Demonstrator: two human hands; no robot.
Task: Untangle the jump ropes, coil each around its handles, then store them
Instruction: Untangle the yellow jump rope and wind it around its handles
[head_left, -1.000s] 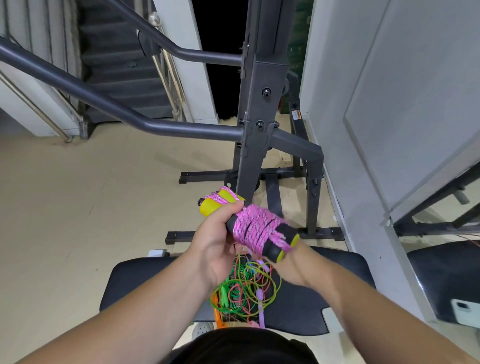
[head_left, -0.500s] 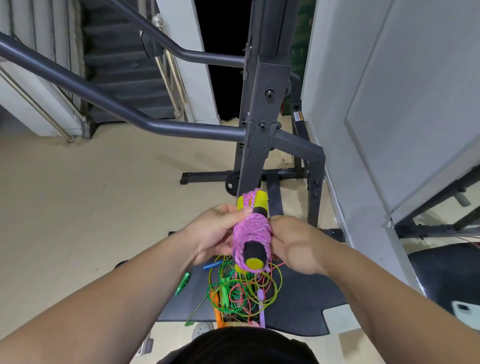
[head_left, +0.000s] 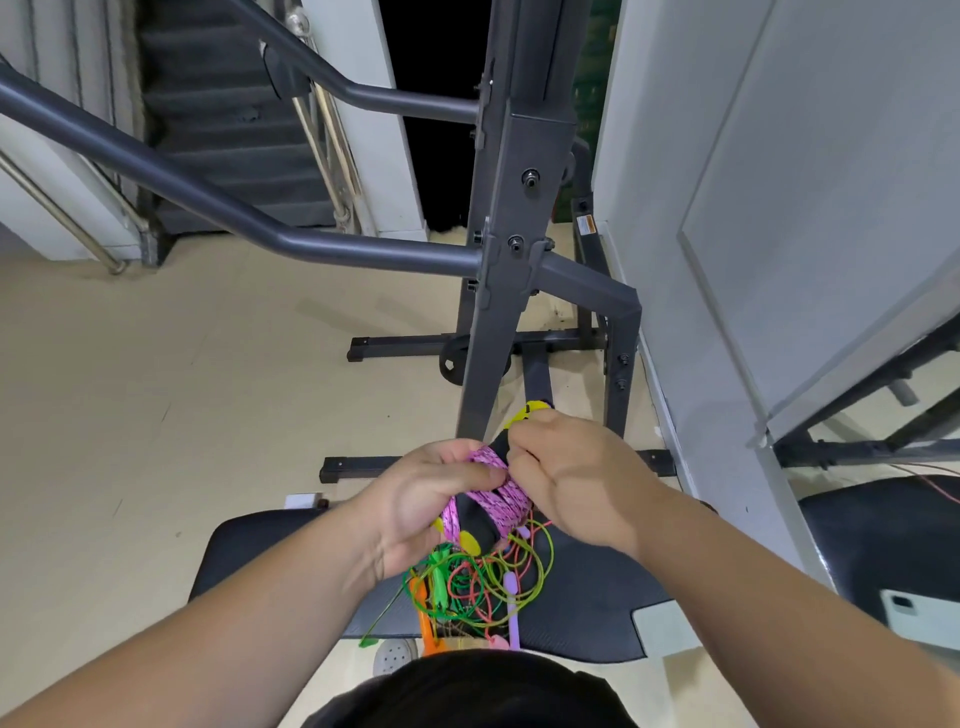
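A pink jump rope (head_left: 500, 493) is wound round its black and yellow handles, held in the air above the bench. My left hand (head_left: 421, 506) grips the coil from the left, thumb across the pink cord. My right hand (head_left: 569, 480) grips it from the right and covers the upper part; a yellow handle tip (head_left: 531, 410) pokes out beyond its fingers. Below, a tangle of thin green, orange, red and purple jump ropes (head_left: 475, 587) lies on the black bench pad (head_left: 587, 592).
A dark grey steel rack (head_left: 511, 244) rises straight ahead, its feet on the beige floor. A grey wall panel (head_left: 779, 208) stands to the right. Another black pad with a white phone (head_left: 919, 613) is at the far right. Stairs are at the back left.
The wound bundle has tilted, its near end dropping toward the tangle. My right hand has slid up over the top of the coil and my left thumb now lies across the cord.
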